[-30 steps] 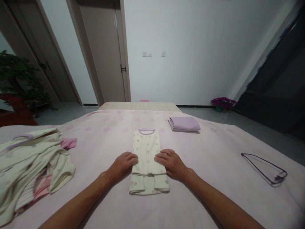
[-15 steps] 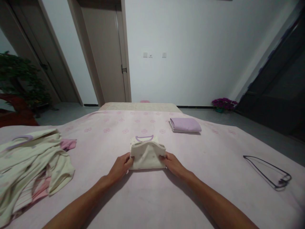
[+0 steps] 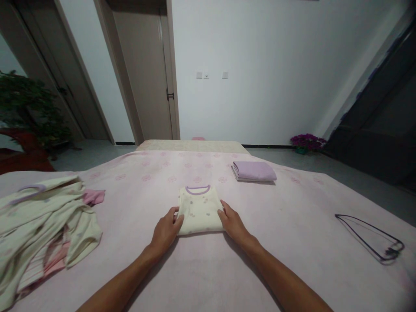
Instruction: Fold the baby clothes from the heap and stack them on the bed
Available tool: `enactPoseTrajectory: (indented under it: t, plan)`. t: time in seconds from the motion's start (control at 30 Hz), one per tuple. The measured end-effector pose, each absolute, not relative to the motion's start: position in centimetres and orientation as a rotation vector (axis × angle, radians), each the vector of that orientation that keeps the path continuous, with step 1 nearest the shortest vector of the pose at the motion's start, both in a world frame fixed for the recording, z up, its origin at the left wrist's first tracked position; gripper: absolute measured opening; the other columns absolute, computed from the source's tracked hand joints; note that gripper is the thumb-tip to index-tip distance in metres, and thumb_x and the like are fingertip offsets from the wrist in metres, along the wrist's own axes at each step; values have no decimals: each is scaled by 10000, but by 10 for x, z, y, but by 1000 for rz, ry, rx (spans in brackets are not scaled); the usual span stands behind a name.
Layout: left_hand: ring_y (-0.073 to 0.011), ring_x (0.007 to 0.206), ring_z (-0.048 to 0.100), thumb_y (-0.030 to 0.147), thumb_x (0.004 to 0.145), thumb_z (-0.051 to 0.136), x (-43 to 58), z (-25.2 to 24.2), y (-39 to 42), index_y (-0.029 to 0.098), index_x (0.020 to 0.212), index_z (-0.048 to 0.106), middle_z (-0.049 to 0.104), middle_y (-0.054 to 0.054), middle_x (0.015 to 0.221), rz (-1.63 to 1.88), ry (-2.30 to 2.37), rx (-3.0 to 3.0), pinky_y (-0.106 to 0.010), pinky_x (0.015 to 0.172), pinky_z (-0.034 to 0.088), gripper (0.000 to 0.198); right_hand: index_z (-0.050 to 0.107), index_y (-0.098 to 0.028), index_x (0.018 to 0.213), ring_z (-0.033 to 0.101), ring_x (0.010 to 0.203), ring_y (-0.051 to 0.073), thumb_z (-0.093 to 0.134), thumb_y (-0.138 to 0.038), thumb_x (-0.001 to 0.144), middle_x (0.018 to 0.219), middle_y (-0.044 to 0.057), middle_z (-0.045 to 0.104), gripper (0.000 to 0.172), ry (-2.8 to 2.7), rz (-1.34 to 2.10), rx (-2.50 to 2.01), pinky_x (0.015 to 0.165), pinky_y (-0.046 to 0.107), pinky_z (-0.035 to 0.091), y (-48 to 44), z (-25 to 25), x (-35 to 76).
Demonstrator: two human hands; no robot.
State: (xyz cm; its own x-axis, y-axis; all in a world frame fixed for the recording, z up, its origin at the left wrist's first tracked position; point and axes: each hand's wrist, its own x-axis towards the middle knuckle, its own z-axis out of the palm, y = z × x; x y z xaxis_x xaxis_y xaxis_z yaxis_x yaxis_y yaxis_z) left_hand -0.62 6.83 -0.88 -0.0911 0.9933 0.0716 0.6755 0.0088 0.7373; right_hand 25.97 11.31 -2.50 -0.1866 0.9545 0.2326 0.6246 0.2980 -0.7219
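The folded cream cotton top (image 3: 199, 211) lies in a neat rectangle near the middle of the pale pink flowered bedspread (image 3: 130, 216), its lilac neckband (image 3: 197, 190) along the edge farthest from me. My left hand (image 3: 166, 232) and my right hand (image 3: 233, 224) are apart, one at each side of the top, open and not clamped on it. My left fingers (image 3: 173, 212) touch its left edge, and my right fingers (image 3: 223, 206) touch its right edge. Out to my left, a crumpled heap of cream garments (image 3: 42, 221) lies on the bedspread, with a small pink cloth (image 3: 93, 196) at its far side. Beyond the top and to the right sits a flat-folded lilac cloth (image 3: 253, 171), and farther right a thin dark wire hanger (image 3: 370, 238) lies flat.
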Motion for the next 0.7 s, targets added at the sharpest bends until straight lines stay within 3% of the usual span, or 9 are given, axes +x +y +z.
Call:
enactPoseTrajectory:
  t: [0.27,0.4,0.5,0.6,0.7]
  plan:
    - [-200,704,659,364,954,459,-5,-12,61,188,1485,358,674,-10,809,856,1872,1811,-259,618,405,568,324,-102,1540,595,1230,300,345,-316,987,1415,196,560,594,-1985,420,-1581,1005,419,485,107,-25,251]
    - [-228,902,680,335,939,485,-7,-14,58,188,1524,305,674,-96,1115,853,1889,1908,-299,707,483,629,408,-169,1498,654,1068,281,388,-311,982,1283,162,615,536,-2081,282,-1661,884,383,520,105,-20,254]
    - [-293,1152,617,296,925,508,-9,-12,58,181,1524,321,565,-167,1359,874,1974,2099,-402,875,506,637,442,-153,1469,632,1069,294,411,-347,987,1243,170,604,521,-2089,236,-1672,888,401,515,104,-13,258]
    - [-317,1398,424,266,948,493,-9,-7,65,192,1496,382,446,-166,1517,957,1885,2432,-517,1124,355,564,427,-153,1481,541,1222,323,407,-343,996,1345,187,558,521,-2101,90,-1582,1023,469,445,100,-2,257]
    - [-279,1496,274,300,996,443,-4,-5,78,192,1504,393,392,-130,1578,845,1631,2692,-510,1221,217,522,382,-169,1517,347,1431,309,405,-320,1000,1541,151,417,539,-2253,-19,-1361,1178,511,282,97,8,248]
